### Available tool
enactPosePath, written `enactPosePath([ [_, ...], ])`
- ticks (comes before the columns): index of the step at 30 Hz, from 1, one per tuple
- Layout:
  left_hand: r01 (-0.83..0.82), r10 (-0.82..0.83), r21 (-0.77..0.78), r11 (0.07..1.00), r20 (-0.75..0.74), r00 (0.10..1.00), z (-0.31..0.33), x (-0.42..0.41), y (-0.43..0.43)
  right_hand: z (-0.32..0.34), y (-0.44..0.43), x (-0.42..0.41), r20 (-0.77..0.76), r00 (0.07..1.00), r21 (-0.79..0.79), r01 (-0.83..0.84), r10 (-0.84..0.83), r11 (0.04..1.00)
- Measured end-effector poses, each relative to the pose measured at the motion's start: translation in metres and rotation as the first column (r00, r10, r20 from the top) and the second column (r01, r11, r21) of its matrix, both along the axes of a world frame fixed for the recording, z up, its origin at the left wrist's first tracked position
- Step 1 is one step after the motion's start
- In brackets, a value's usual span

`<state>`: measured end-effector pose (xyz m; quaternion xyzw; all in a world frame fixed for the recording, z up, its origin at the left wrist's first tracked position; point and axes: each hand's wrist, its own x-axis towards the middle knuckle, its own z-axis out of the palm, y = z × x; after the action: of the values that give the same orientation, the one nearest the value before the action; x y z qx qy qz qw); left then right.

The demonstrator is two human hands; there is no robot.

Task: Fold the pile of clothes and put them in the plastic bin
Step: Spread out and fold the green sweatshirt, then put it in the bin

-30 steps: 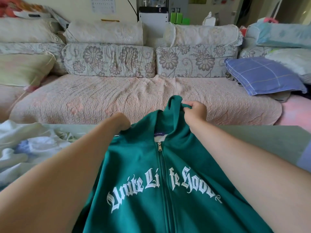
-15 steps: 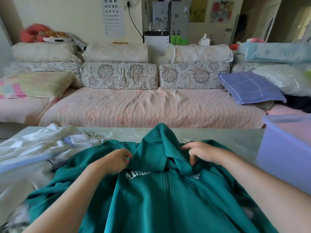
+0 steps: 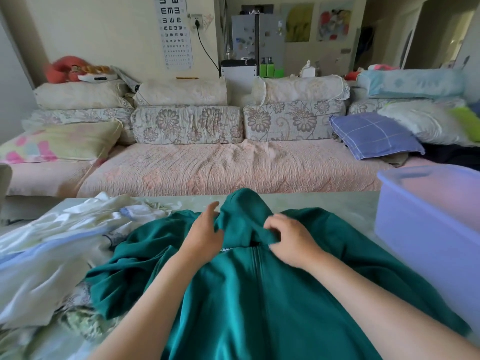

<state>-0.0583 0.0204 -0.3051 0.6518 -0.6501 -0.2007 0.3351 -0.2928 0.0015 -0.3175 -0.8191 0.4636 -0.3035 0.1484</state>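
Atop the hoodie (image 3: 259,294), left hand (image 3: 204,231) has opened; right hand (image 3: 291,239) pinches it.

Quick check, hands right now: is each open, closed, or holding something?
Left hand: open, fingers straight against the hood of the green hoodie.
Right hand: fingers curled, pinching the hood's edge.

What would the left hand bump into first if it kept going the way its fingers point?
Most likely the raised hood of the green hoodie: the left hand points forward just beside it. If it slips past, bare table comes next, then the sofa. Depth is hard to judge.
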Motion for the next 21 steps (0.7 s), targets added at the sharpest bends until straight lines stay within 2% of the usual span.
enactPosePath([
  [1,-0.016,0.015,-0.05,0.999,-0.027,1.0,0.004,-0.003,0.006,-0.002,0.012,-0.006,-0.162,0.985,0.043,-0.047,0.053,0.998],
  [2,-0.034,0.029,-0.09,0.995,-0.052,0.998,0.007,-0.006,0.013,-0.002,0.024,-0.011,-0.344,0.934,0.108,-0.065,0.099,0.992],
  [4,-0.033,0.025,-0.106,0.994,-0.078,0.997,0.01,-0.012,0.025,-0.005,0.046,-0.023,-0.587,0.791,0.256,-0.02,0.171,0.967],
  [6,0.006,-0.009,-0.051,0.999,-0.058,0.998,0.006,-0.018,0.032,-0.002,0.059,-0.029,-0.609,0.774,0.376,0.086,0.176,0.923],
  [9,0.087,-0.087,0.05,0.995,0.005,0.996,-0.005,-0.032,0.046,0.011,0.074,-0.026,-0.58,0.811,0.389,0.196,0.074,0.9],
  [11,0.104,-0.096,0.117,0.988,-0.074,0.993,-0.011,-0.041,0.051,0.016,0.08,-0.018,-0.623,0.782,0.318,0.257,-0.003,0.912],
  [13,0.035,-0.004,0.131,0.991,-0.227,0.974,-0.013,-0.048,0.051,0.013,0.086,-0.01,-0.661,0.748,0.258,0.291,-0.051,0.921],
  [15,-0.049,0.078,0.115,0.992,-0.262,0.962,-0.012,-0.051,0.045,0.006,0.091,-0.007,-0.738,0.67,0.193,0.321,-0.078,0.927],
  [18,-0.06,0.08,0.116,0.991,-0.176,0.981,-0.011,-0.051,0.044,-0.001,0.096,-0.009,-0.775,0.624,0.148,0.328,-0.096,0.933],
  [21,-0.043,0.045,0.119,0.992,-0.016,0.999,-0.013,-0.051,0.046,-0.002,0.099,-0.012,-0.723,0.682,0.179,0.342,-0.112,0.923],
])
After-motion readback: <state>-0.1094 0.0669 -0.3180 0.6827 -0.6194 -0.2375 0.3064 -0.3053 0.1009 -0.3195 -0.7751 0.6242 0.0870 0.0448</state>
